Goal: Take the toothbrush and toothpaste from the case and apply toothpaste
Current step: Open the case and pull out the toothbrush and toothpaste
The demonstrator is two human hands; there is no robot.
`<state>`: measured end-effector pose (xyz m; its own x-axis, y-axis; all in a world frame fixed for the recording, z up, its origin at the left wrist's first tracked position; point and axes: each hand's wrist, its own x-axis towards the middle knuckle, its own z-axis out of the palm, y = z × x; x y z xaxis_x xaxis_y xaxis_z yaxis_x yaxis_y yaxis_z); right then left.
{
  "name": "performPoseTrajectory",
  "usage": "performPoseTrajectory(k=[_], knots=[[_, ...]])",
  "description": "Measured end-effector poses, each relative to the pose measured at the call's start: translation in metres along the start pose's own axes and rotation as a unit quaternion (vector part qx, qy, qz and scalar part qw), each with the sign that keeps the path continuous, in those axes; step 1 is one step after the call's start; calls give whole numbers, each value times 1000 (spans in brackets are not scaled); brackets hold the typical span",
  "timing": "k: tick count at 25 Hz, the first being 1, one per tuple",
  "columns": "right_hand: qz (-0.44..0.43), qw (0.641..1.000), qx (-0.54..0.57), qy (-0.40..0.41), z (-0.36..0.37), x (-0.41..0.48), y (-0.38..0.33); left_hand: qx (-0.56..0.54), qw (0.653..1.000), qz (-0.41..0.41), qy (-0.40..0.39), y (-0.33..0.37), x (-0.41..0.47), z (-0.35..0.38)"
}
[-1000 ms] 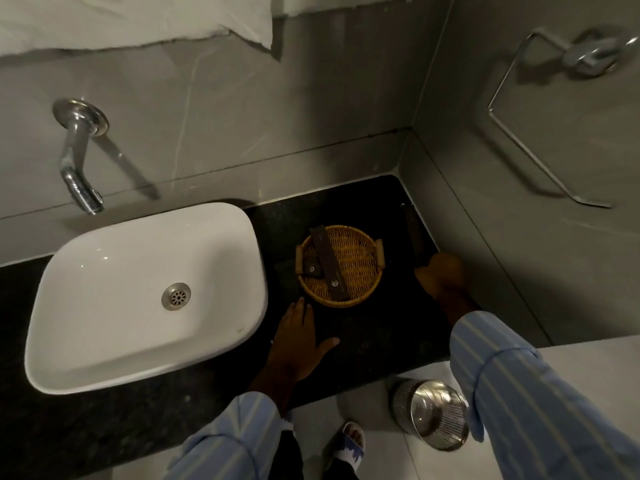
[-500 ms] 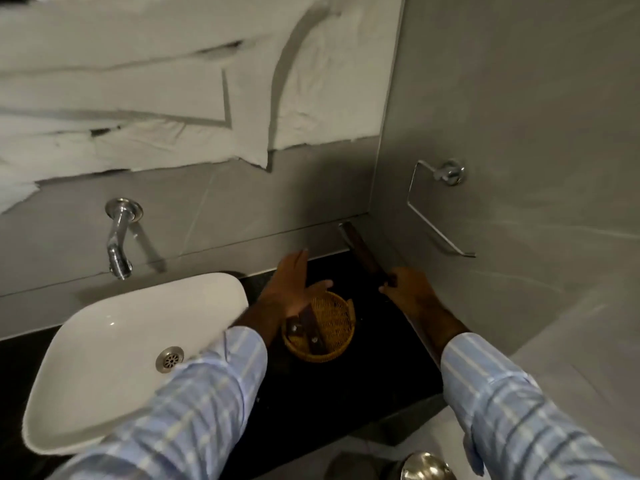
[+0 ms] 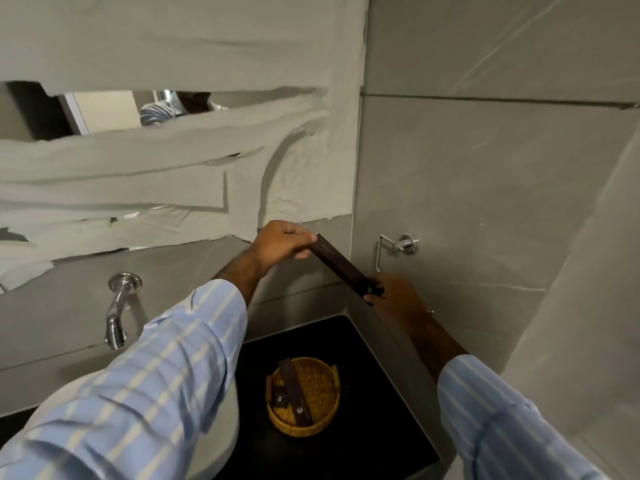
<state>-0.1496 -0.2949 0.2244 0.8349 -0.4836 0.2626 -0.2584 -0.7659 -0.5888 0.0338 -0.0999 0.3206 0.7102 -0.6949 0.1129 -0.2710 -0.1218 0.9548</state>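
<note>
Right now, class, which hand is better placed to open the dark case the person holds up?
The left hand, probably: its fingertips pinch the upper end of the case, free to pull it open, while the right hand grips the lower end and steadies it.

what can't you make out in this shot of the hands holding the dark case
Head view only:
- Contents of the dark case: it looks closed, so no toothbrush or toothpaste shows.
- Its ends: covered by the left hand and right hand.
- Logos on the dark packets in the basket: too small.
- Sink: hidden by the left sleeve.
</note>
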Motion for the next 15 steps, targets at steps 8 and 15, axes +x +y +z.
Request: performPoseTrajectory(k=[8,15], knots=[[-67,996,-38,41,-32,15,-12,-18,1000,-20,-8,49,7,-4],[-64,997,-39,14,-43,30,-25,32,998,24,38,61,10,-5]])
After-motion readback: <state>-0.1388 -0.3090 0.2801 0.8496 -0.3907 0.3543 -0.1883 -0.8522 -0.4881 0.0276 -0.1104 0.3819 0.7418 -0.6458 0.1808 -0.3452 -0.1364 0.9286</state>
